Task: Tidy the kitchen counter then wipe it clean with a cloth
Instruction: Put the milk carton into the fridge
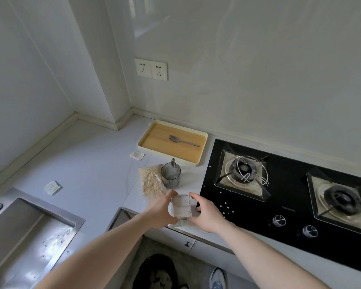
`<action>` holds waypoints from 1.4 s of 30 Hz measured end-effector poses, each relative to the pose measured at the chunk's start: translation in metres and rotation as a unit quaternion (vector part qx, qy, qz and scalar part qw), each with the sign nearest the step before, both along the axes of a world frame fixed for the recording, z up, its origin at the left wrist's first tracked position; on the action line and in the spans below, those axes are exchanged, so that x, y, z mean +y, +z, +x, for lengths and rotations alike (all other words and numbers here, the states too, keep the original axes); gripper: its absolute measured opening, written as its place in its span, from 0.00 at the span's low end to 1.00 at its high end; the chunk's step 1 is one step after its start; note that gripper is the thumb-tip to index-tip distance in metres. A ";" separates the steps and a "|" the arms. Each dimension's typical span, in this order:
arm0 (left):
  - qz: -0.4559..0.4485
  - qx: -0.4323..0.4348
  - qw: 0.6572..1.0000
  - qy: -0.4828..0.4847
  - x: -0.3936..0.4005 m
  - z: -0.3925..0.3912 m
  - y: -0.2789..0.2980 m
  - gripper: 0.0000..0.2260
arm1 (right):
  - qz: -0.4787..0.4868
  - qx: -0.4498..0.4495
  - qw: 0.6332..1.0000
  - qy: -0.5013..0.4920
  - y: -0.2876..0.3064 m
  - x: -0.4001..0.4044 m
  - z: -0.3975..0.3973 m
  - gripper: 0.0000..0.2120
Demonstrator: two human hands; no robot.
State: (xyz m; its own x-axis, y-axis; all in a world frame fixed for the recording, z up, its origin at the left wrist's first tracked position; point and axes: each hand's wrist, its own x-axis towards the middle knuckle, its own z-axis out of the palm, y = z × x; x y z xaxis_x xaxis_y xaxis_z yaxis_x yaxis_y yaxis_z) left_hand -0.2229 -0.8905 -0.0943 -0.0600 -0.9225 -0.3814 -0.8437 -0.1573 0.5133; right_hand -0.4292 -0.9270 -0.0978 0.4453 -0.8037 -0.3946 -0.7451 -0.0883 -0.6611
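The grey counter (96,167) carries everything; the black gas hob (290,205) serves as landmark. Left of the hob sits the wooden tray (152,135), nearer the oat bag (151,181) and grey mug (171,174). At the hob's front-left corner both hands, left hand (161,209) and right hand (208,213), grip a small labelled carton (182,206). If it tilts it may spill, adding to the white specks (227,205) already on the hob. No cloth is visible.

I see pale grey-white plaster walls (258,59) meeting at a boxed corner column (96,59), lit by soft daylight. A white double wall socket (151,69) sits above the pale grey surface (88,159). Below, a mottled grey floor (196,272) shows past white cabinet fronts (213,249).
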 end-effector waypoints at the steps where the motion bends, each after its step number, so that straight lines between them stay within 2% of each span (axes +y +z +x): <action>1: -0.011 0.007 1.000 -0.007 0.003 0.000 0.003 0.36 | 0.002 -0.010 1.000 -0.006 0.003 0.004 -0.006 0.44; 9: -0.065 0.101 0.990 -0.080 -0.003 -0.028 0.070 0.37 | -0.031 -0.105 0.992 -0.066 0.066 0.033 -0.058 0.46; 13: -0.088 0.123 0.979 -0.137 -0.011 -0.052 0.105 0.36 | -0.056 -0.151 0.980 -0.120 0.104 0.050 -0.082 0.41; 23: -0.099 0.190 0.932 -0.292 -0.026 -0.161 0.182 0.38 | -0.151 -0.119 0.956 -0.222 0.185 0.099 -0.182 0.38; 31: -0.130 0.210 0.872 -0.422 -0.019 -0.295 0.230 0.33 | -0.222 -0.076 0.915 -0.327 0.227 0.151 -0.292 0.40; 35: -0.127 0.226 0.837 -0.481 0.002 -0.392 0.251 0.30 | -0.242 -0.059 0.889 -0.384 0.243 0.195 -0.372 0.39; 42: -0.140 0.222 0.798 -0.543 0.048 -0.550 0.271 0.30 | -0.265 0.004 0.858 -0.440 0.264 0.269 -0.503 0.40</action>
